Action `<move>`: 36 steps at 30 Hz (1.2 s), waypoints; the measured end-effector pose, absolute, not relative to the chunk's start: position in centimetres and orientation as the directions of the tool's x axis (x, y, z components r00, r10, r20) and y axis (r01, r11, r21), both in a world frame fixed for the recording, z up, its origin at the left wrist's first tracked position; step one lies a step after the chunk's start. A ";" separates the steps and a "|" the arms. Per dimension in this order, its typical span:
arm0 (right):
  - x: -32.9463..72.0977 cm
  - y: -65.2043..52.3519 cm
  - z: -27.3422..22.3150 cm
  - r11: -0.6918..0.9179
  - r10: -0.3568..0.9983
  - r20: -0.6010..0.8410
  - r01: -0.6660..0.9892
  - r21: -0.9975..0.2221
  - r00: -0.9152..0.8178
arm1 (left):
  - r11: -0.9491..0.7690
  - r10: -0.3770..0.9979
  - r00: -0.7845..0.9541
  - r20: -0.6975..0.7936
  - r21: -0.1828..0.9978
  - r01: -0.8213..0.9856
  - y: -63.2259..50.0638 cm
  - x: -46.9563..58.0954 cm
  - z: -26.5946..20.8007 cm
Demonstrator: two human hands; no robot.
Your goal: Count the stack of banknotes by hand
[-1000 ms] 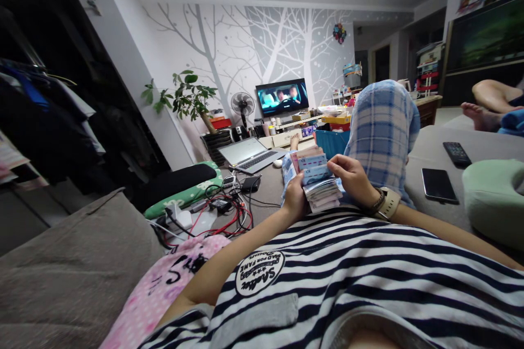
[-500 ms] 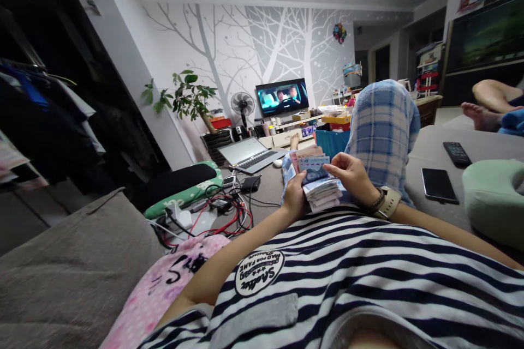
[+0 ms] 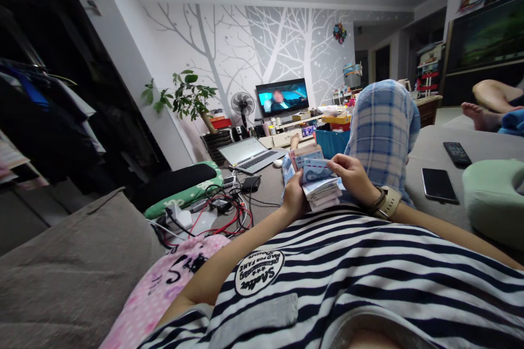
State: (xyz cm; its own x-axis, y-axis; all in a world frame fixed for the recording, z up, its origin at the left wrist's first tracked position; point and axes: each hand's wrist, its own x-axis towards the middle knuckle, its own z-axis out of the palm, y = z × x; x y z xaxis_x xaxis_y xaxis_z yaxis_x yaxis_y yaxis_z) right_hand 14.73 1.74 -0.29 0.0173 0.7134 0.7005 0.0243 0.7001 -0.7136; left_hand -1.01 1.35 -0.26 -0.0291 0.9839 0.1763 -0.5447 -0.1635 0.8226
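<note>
A thick wad of banknotes (image 3: 321, 191) is held above my lap, its lower part folded over toward my shirt. My left hand (image 3: 293, 196) is closed around the wad's left side, thumb on the front. Pinkish notes (image 3: 303, 155) stand at the back, with a blue banknote (image 3: 316, 169) in front of them. Thumb and fingers of my right hand (image 3: 352, 177) pinch the upper right corner of that blue note. A watch and a dark bracelet are on my right wrist. My raised knee in plaid trousers (image 3: 380, 125) is just beyond the right hand.
A laptop (image 3: 256, 157) and white mouse (image 3: 278, 163) lie beyond my left hand. Tangled cables (image 3: 235, 212) spread nearer on the left. To the right are a phone (image 3: 439, 185), a remote control (image 3: 456, 154) and a green neck pillow (image 3: 495, 196). Another person's foot (image 3: 481, 115) shows at far right.
The blue banknote stands out more from the pinkish notes, showing more of its face. My right hand has shifted very slightly, still pinching its corner. The television picture differs.
</note>
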 end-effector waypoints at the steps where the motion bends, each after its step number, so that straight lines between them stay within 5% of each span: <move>1: 14.7 1.6 -0.2 0.704 0.710 0.704 0.015 -0.710 0.012 | -0.144 0.986 -0.011 0.165 0.822 -0.551 1.2 -1.0 -0.1; 15: 14.5 1.4 -0.1 0.700 0.712 0.702 -0.063 -0.711 -0.004 | -0.227 0.974 -0.078 0.213 0.911 -0.343 -1.5 -0.9 1.4; 26: 14.5 1.5 -0.2 0.690 0.723 0.691 -0.051 -0.722 -0.006 | -0.177 0.982 -0.026 0.186 0.875 -0.451 -0.7 -0.6 0.7; 36: 14.4 1.4 -0.2 0.695 0.718 0.696 -0.039 -0.718 -0.002 | -0.253 0.967 -0.065 0.245 0.914 -0.319 -1.1 -1.1 0.7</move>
